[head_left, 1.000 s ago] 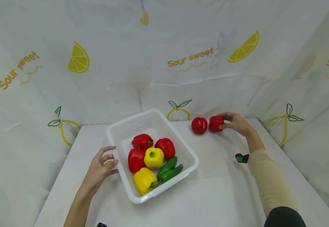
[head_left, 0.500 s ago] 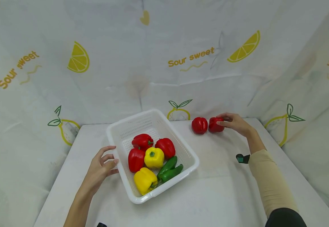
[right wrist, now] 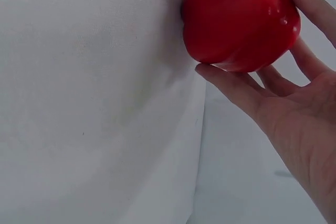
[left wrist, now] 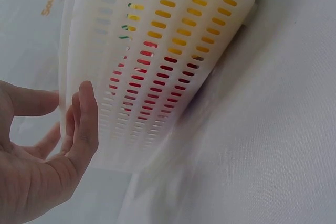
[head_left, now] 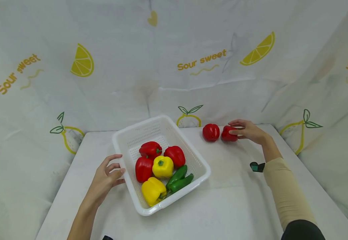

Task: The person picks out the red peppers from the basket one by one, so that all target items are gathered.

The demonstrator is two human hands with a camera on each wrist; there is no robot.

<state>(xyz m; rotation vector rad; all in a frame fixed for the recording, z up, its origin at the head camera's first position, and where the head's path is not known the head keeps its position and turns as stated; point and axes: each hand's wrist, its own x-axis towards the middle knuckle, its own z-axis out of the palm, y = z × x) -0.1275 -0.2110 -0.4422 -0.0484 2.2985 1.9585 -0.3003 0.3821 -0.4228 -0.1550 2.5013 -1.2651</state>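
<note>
A white perforated plastic basket [head_left: 191, 150] stands at an angle left of the table's middle. My left hand [head_left: 109, 175] holds its left rim, with the thumb and fingers on either side of the rim in the left wrist view. Inside lie several red bell peppers [head_left: 144, 169], a yellow bell pepper [head_left: 163, 166], another yellow one on its side [head_left: 153, 191] and green peppers [head_left: 180, 183]. At the back right, my right hand [head_left: 248, 130] grips a red bell pepper [right wrist: 239, 22] between thumb and fingers. Another red bell pepper [head_left: 210, 132] sits just left of it.
The white table [head_left: 230, 206] ends at the back against a hanging sheet [head_left: 117, 66] printed with lemons and lettering. More sheeting closes the left and right sides. A small dark and green piece [head_left: 256, 167] shows beside the right sleeve.
The red bell pepper in my right hand has turned and tilted slightly, with the fingers shifting on it. My left hand and the basket have stayed in place.
</note>
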